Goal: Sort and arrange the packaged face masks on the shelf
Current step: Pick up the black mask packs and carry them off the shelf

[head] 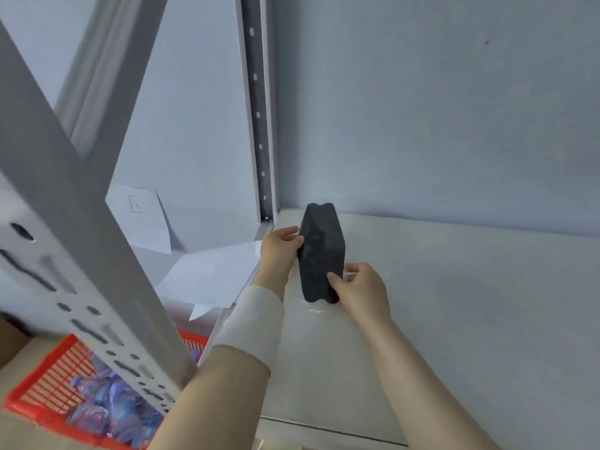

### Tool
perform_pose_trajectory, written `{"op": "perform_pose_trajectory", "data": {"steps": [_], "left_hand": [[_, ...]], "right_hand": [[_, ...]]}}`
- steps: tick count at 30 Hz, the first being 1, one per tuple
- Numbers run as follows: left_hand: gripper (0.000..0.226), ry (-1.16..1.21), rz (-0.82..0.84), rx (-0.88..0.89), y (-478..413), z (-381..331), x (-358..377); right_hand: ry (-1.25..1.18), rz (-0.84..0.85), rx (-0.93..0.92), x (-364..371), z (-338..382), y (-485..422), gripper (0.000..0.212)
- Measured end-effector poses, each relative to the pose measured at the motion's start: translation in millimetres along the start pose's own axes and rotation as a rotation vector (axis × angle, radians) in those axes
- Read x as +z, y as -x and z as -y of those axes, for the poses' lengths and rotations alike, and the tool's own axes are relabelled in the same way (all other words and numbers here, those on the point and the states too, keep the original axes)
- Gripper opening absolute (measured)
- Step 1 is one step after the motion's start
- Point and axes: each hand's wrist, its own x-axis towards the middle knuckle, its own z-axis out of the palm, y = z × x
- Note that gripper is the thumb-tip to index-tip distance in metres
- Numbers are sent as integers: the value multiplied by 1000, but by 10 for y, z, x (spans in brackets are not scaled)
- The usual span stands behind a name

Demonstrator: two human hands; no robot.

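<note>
A black pack of face masks (319, 251) in clear wrap stands on its edge on the white shelf board (454, 303), near the back left corner. My left hand (279, 251) grips its left side near the top. My right hand (363, 287) holds its lower right end, fingers curled over the pack. A white band wraps my left wrist. Down at the lower left, a red basket (61, 378) holds several blue packaged masks (110, 404).
A grey slotted shelf upright (81, 254) crosses the left foreground. Another slotted post (259, 125) stands in the back corner against the pale wall. Loose white paper sheets (211, 274) lie left of the shelf, one with a drawn mark (138, 219).
</note>
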Motion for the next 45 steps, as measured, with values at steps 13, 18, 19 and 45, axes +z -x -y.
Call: {"op": "perform_pose_trajectory", "data": {"steps": [13, 18, 19, 45], "left_hand": [[35, -379, -140, 35, -330, -25, 145], [27, -487, -163, 87, -258, -22, 135], [27, -516, -159, 103, -238, -23, 130], [48, -1053, 464, 1044, 2935, -37, 3541]], "right_hand": [[351, 21, 26, 187, 89, -456, 23], [413, -26, -23, 222, 104, -403, 20], [426, -32, -35, 217, 116, -378, 21], [798, -467, -53, -3827, -2844, 1418, 48]]}}
